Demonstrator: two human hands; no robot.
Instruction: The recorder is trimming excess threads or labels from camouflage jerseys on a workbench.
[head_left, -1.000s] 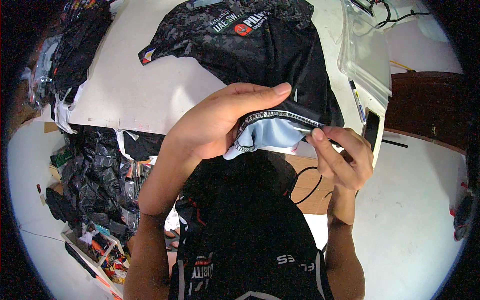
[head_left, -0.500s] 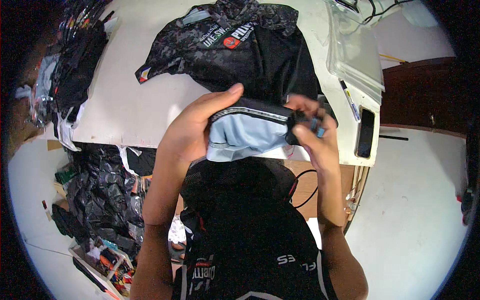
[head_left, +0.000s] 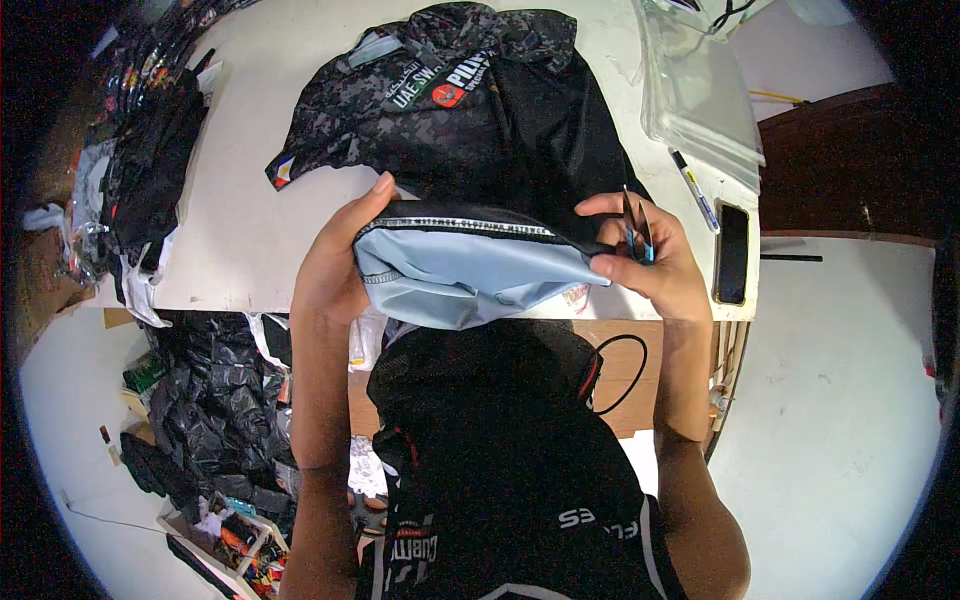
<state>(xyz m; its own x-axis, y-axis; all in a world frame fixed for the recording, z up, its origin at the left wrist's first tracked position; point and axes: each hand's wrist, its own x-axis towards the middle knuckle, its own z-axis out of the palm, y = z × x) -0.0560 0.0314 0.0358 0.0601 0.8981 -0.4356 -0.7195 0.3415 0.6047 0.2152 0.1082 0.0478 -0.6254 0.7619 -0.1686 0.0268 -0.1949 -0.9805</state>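
A black shirt with grey camouflage shoulders (head_left: 545, 130) lies spread on the white table, its lower end lifted toward me. The turned-back hem shows a pale blue inner side (head_left: 460, 275) and a white-printed tape along the seam. My left hand (head_left: 335, 260) is closed on the left end of the hem, thumb pointing up. At the other end, my right hand (head_left: 670, 270) pinches the hem between thumb and finger. The same hand also keeps small thread snips (head_left: 646, 245) with blue handles in its palm, blades pointing up and away.
A phone (head_left: 732, 255) and a marker pen (head_left: 694, 190) lie by the table's right edge, below clear plastic sleeves (head_left: 690, 95). Dark bagged garments (head_left: 150, 180) are piled at the left. Black plastic bags (head_left: 215, 400) and a crate of scraps (head_left: 240, 550) stand on the floor.
My hands have moved apart, stretching the bunched hem out wider and flatter. The snips, blurred before in my right hand, now show clearly with blades upward.
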